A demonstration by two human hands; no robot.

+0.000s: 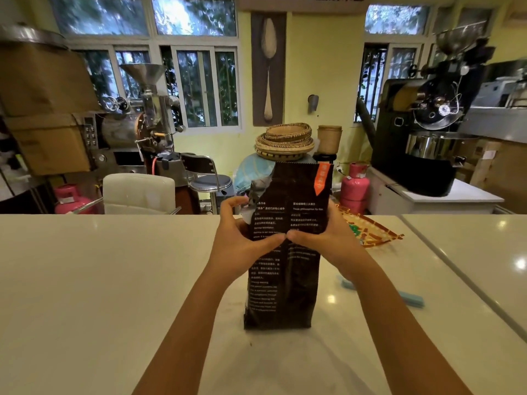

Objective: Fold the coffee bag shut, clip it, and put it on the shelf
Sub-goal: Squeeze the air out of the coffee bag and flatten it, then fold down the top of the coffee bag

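The dark coffee bag (285,252) is stood upright on the white tabletop (114,280), printed with small white text too blurred to be read and an orange tag. It is pinched at mid-height by the left grip (242,246) and right grip (322,240), thumbs pressed together.

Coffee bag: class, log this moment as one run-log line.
step: fold not begun | coffee bag: upright on counter, top open | left hand, right hand: gripping bag | blue clip: on counter, unused
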